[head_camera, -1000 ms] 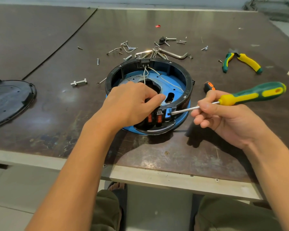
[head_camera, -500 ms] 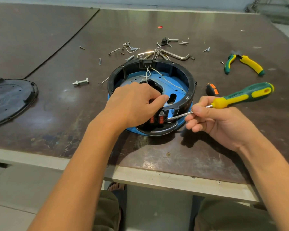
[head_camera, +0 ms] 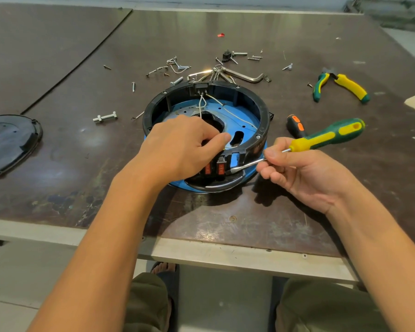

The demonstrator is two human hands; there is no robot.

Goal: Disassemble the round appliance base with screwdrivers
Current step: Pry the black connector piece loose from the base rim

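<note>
On the counter (head_camera: 82, 164), the left grip (head_camera: 182, 149) clasps the round base (head_camera: 249, 97) at its near rim; the right grip (head_camera: 304, 173) pinches the screwdriver (head_camera: 331, 135), tip beside the orange switches (head_camera: 221, 169).

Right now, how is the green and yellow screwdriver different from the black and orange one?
The green-and-yellow-handled screwdriver is held by the right hand; the black-and-orange-handled screwdriver lies on the brown table. The green one shows its metal shaft, tip at the round black-and-blue appliance base; the orange one shows only its handle. Both are right of the base.
</note>
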